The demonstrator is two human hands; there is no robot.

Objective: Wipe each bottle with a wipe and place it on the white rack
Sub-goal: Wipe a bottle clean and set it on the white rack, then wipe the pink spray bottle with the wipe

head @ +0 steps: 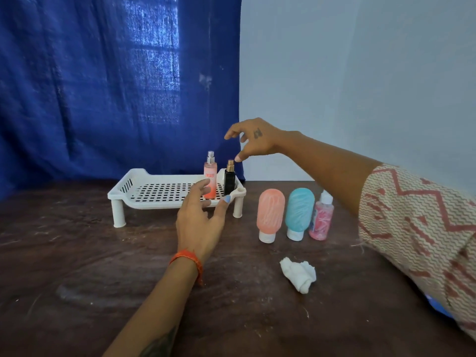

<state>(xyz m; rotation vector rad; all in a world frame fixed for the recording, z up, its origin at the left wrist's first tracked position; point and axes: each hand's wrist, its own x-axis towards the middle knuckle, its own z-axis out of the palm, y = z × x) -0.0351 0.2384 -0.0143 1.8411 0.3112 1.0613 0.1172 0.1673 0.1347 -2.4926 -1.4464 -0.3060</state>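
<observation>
Both hands are empty, the right hand (pixel 253 140) hovering loose-fingered just above the black bottle (pixel 229 180) on the white rack (pixel 154 194) and the left hand (pixel 201 217) spread near it, so a careless brush could topple that bottle into the pink spray bottle (pixel 210 176) beside it.

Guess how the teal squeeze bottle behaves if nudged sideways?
The teal squeeze bottle stands inverted on a narrow white cap under a wider body, so it probably tips easily. Its rounded body would likely roll once down. It looks like soft plastic, so probably not fragile.
</observation>
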